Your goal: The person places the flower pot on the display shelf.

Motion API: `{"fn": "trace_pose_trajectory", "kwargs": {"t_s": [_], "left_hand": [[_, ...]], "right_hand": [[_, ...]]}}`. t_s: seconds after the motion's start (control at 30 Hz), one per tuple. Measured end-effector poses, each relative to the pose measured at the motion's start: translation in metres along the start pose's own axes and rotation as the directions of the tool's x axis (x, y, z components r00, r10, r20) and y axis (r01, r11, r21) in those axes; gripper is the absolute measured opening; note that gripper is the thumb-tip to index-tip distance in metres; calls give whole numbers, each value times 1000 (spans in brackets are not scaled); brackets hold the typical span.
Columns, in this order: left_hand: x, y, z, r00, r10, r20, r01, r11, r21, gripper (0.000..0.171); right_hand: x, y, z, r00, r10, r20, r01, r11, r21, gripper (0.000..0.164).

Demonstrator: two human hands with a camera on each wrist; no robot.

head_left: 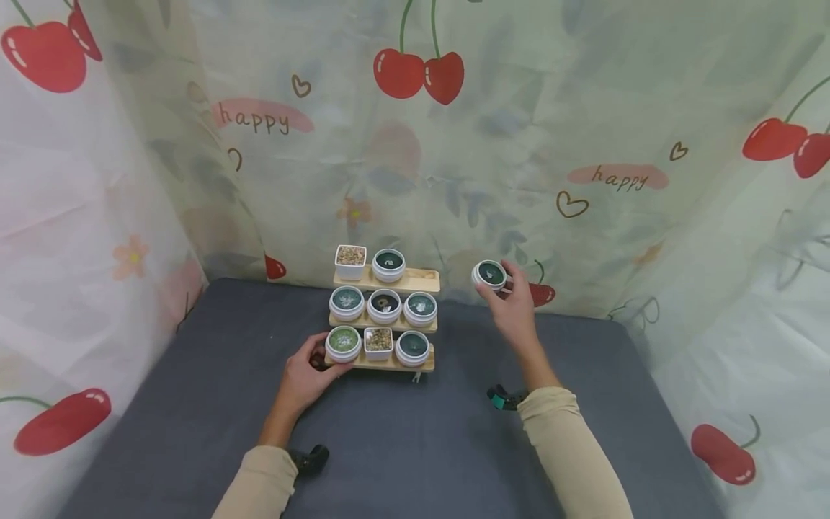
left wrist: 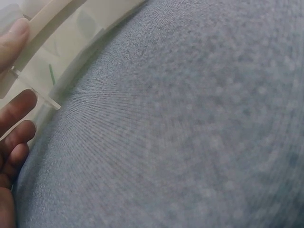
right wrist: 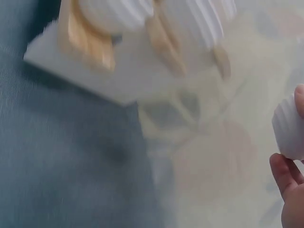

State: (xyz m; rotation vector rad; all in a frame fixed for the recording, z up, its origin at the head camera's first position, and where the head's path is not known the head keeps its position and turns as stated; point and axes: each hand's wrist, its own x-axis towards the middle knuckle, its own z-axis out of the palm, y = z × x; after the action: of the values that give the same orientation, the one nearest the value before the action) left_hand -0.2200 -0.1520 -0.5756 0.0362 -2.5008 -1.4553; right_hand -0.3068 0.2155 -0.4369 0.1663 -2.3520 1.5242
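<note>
A three-tier wooden stand (head_left: 424,280) carries small white pots with dark or green tops. My left hand (head_left: 306,375) grips the left end of its lowest shelf. In the left wrist view the thumb (left wrist: 14,42) lies on the pale board (left wrist: 47,29), the other fingers below it. Nearest that hand is a round pot with a light green top (head_left: 344,342). To the right of the stand, my right hand (head_left: 515,306) holds a round ribbed white pot with a dark green top (head_left: 490,274) in the air, between thumb and fingers.
On the top shelf are a square pot of grainy pieces (head_left: 351,261) and a round pot (head_left: 388,265), with bare wood at the right end. Each lower shelf bears a row of pots. Cherry-printed cloth (head_left: 441,158) hangs behind the dark grey table (head_left: 402,447).
</note>
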Motion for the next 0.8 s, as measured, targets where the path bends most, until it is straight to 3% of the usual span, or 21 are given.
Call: {"fn": "trace_pose_trajectory", "kwargs": {"t_s": [0.37,0.63,0.8], "left_hand": [[1,-1,1,1000,2,-3,-2,1000,-5,75],[0,-1,0,1000,21,-3,-21,1000,-19,72],[-1,-1,-1,1000,19,-2,-19,1000,-17,71]], "right_hand": [[9,-39,48,991,-81,109,75,995,62,68],[16,-41,72,984,-100,147,83,989,120,66],[18,-35,83,980,-105,167,94,993,70,64]]}}
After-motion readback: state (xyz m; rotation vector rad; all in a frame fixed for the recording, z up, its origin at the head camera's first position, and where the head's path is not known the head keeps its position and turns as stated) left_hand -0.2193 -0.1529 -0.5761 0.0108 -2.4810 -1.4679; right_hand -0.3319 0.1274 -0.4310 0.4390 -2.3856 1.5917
